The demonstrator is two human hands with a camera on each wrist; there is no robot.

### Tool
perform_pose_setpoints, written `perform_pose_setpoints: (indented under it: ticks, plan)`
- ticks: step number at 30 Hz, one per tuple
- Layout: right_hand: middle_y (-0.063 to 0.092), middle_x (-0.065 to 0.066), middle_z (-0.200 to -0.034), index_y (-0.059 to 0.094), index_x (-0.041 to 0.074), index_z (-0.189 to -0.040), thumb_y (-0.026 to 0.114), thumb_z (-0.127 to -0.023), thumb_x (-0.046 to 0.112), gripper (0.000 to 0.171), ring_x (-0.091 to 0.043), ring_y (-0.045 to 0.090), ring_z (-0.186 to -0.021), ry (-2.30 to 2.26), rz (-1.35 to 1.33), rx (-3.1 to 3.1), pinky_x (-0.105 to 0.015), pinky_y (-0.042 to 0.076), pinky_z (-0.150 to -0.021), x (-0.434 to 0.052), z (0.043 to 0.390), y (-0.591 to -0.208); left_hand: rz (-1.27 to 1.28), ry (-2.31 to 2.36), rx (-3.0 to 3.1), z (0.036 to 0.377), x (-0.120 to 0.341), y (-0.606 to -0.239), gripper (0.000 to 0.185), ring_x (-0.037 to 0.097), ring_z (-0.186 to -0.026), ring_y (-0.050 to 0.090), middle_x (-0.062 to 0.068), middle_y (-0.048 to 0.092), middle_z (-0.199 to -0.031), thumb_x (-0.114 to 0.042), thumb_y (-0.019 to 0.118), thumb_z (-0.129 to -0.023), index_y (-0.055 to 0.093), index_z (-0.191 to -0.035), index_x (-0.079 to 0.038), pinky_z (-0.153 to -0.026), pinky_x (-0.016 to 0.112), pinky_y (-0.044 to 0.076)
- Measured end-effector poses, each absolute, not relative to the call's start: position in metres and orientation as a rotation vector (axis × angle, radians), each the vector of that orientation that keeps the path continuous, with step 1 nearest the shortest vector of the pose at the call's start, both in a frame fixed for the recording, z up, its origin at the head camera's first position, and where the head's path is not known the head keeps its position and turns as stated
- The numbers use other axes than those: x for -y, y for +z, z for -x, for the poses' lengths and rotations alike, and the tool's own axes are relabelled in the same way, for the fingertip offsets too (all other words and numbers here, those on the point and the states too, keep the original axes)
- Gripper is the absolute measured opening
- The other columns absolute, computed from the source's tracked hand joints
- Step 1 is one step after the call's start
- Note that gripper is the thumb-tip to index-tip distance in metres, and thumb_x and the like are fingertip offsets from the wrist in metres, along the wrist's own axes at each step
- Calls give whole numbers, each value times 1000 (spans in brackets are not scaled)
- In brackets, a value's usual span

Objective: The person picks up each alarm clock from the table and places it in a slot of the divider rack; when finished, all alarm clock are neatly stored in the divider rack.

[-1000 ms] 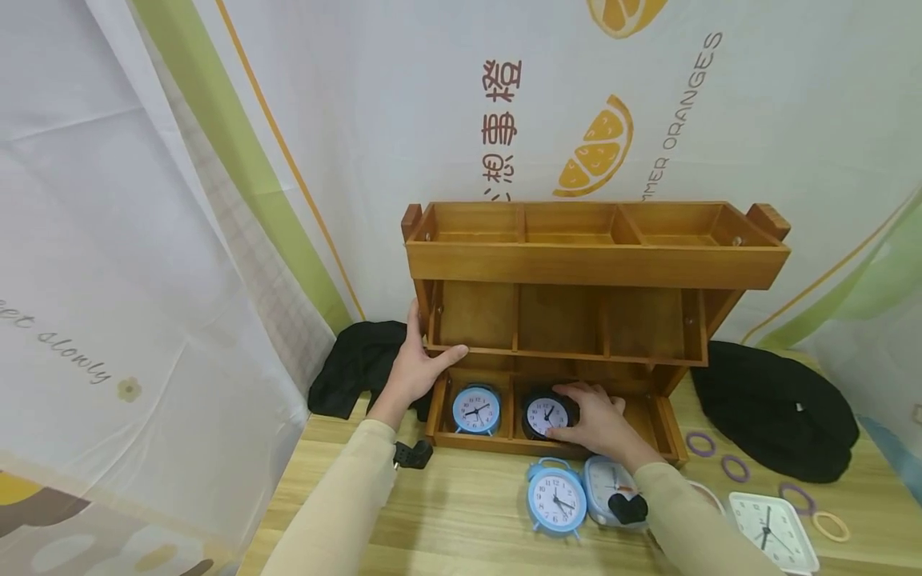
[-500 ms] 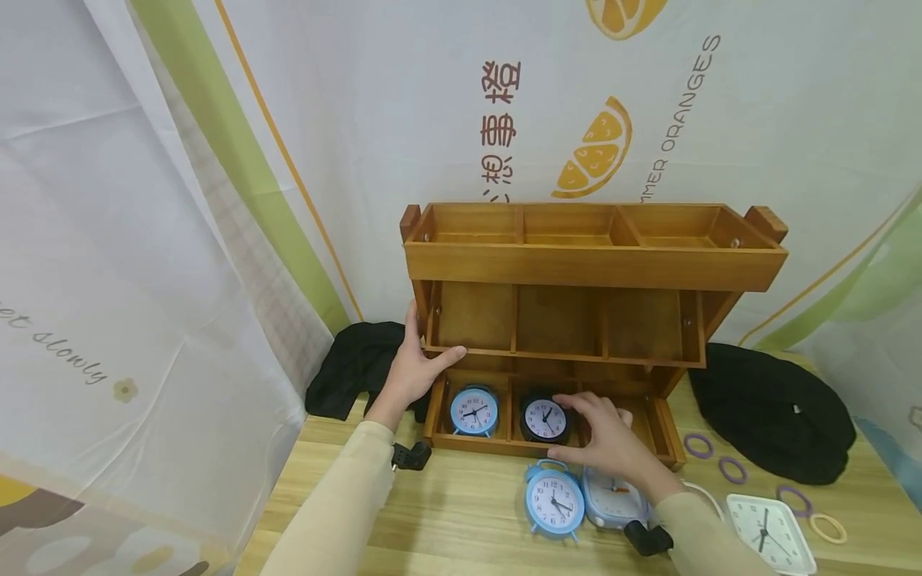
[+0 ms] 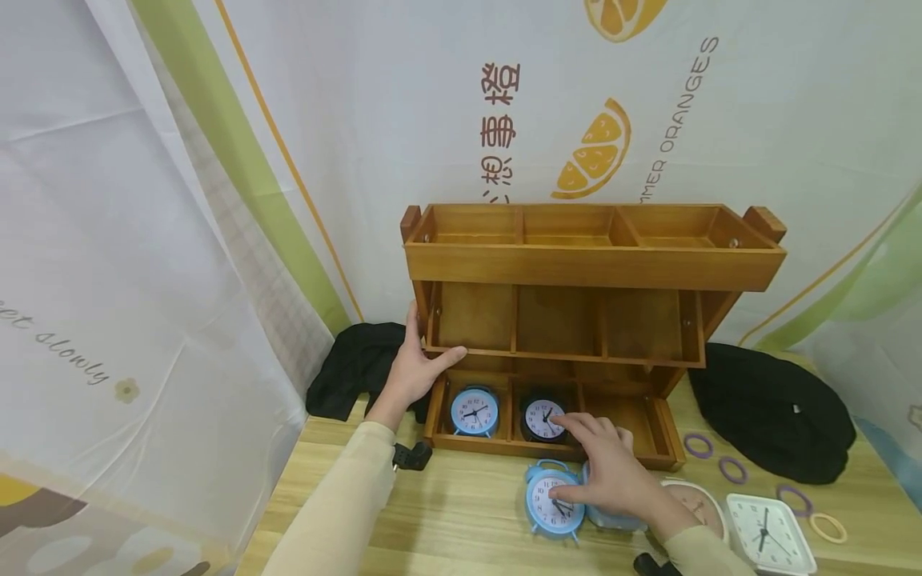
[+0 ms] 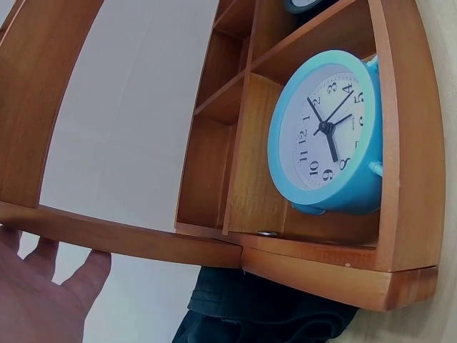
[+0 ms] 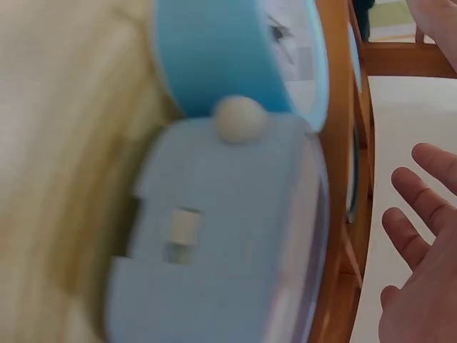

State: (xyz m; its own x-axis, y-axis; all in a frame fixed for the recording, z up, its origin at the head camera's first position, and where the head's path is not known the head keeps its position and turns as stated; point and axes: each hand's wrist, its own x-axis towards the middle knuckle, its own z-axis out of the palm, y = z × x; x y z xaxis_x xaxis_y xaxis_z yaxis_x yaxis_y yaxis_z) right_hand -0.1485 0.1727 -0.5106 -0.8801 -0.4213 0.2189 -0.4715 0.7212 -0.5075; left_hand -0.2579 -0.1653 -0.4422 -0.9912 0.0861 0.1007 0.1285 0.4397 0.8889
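A wooden three-tier shelf (image 3: 591, 268) stands against the backdrop. Its bottom row holds a blue round clock (image 3: 474, 411) in the left compartment and a black round clock (image 3: 542, 418) in the middle one. My left hand (image 3: 425, 352) rests against the shelf's left side, fingers straight up the post and thumb on the middle board's front edge. My right hand (image 3: 598, 468) hovers with spread fingers over a pale blue square clock (image 3: 612, 522) on the table. Its thumb touches the face of a blue twin-bell clock (image 3: 551, 504) beside it. The right wrist view shows those straight fingers (image 5: 421, 236) apart from the pale clock (image 5: 228, 236).
A pinkish round clock (image 3: 690, 502) and a white square clock (image 3: 772, 532) lie at the table's right front. Black cloths (image 3: 774, 412) (image 3: 356, 368) flank the shelf. Purple hair rings (image 3: 699, 444), a yellow ring (image 3: 830, 526) and a black plug (image 3: 412, 456) lie on the wood.
My right hand let go of the black clock in the bottom middle compartment and drew back down to the clocks on the table. The left hand has not moved.
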Motion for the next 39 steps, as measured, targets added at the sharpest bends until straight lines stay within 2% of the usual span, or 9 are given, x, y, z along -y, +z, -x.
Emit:
perform_pose_setpoints:
  ticks: [4, 10, 15, 22, 32, 39]
  plan:
    - [60, -6, -141, 60, 17, -145, 93, -64, 64, 99, -32, 53, -118, 829, -697, 2835, -56, 29, -88, -172, 137, -517, 207, -1633, 2625, 258, 165, -443, 119, 35, -157, 22, 10, 9, -174, -50, 79, -92, -13, -166, -36, -121, 59, 29]
    - [62, 0, -139, 64, 22, -141, 90, -63, 70, 95, -28, 53, -117, 801, -653, 2850, -62, 32, -89, -167, 121, -526, 226, -1657, 2601, 259, 165, -443, 119, 35, -154, 29, 9, 13, -174, -46, 80, -92, -13, -166, -37, -120, 57, 31]
    - [62, 1, -138, 65, 24, -140, 89, -59, 75, 99, -26, 51, -118, 773, -596, 2898, -62, 31, -90, -163, 109, -533, 217, -1647, 2617, 258, 164, -442, 120, 36, -156, 26, 10, 10, -174, -49, 79, -91, -13, -166, -36, -121, 58, 31]
    - [60, 4, -140, 67, 25, -137, 93, -55, 71, 97, -26, 49, -118, 670, -522, 2929, -62, 28, -95, -160, 101, -542, 205, -1641, 2619, 259, 165, -442, 119, 36, -156, 25, 10, 10, -174, -49, 79, -92, -13, -167, -35, -121, 58, 30]
    - [65, 8, -128, 69, 26, -134, 94, -52, 71, 97, -27, 52, -116, 586, -524, 2946, -64, 28, -98, -157, 100, -541, 204, -1654, 2621, 258, 165, -442, 119, 35, -156, 24, 11, 11, -174, -49, 79, -91, -13, -166, -36, -121, 58, 29]
    - [66, 9, -125, 70, 24, -132, 94, -52, 72, 96, -26, 52, -116, 561, -525, 2951, -66, 27, -101, -157, 102, -541, 202, -1644, 2618, 257, 165, -442, 121, 36, -156, 25, 13, 12, -174, -48, 80, -91, -12, -167, -31, -120, 59, 31]
